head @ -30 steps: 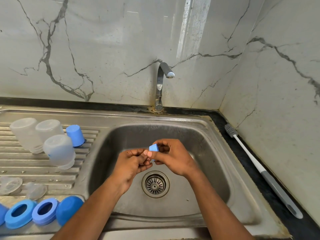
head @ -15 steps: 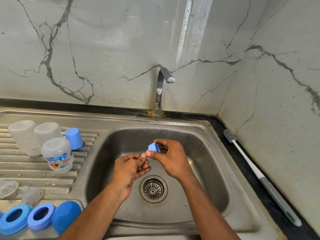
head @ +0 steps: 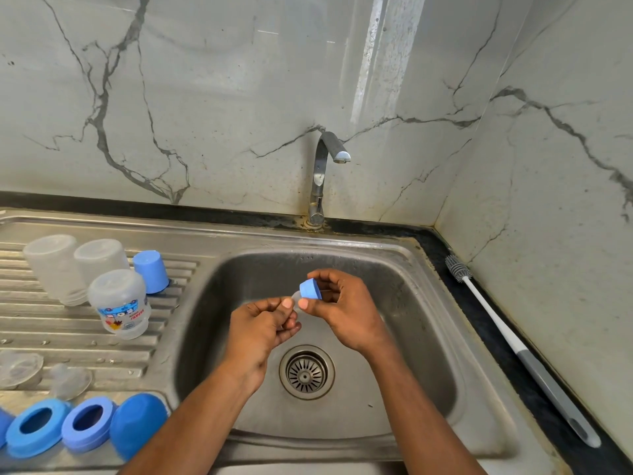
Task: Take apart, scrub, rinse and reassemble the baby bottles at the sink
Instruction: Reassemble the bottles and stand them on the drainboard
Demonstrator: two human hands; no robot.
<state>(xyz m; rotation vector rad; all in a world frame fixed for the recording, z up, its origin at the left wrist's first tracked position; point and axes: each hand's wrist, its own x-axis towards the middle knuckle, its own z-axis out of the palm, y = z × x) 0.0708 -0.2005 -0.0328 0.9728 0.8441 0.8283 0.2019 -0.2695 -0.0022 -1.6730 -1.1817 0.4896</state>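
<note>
**A:** What forms the setting?
**B:** A marble-patterned wall (head: 239,97) behind a steel sink (head: 428,337) set in a dark bench (head: 486,337); the tap (head: 323,173) stands beyond the grip, the drain (head: 306,372) below it.

**A:** And on the drainboard (head: 85,347), left of the grip?
**B:** Three clear bottles, inverted: a printed bottle (head: 121,303) nearest, two plain bottles (head: 54,265) behind it. A blue cap (head: 150,270) stands just beside them. Nearer the viewer lie two blue rings (head: 37,426), a blue dome cap (head: 137,425) and two clear nipples (head: 70,380).

**A:** To the right?
**B:** A bottle brush (head: 513,344) lies along the bench, well apart from the grip.

**A:** The grip itself?
**B:** Over the basin, the right hand (head: 346,310) pinches a small blue cap piece (head: 310,289) between thumb and fingers. The left hand (head: 263,329), fingers curled, pinches a small clear part (head: 296,296) touching that piece's lower edge; what that part is cannot be told.
</note>
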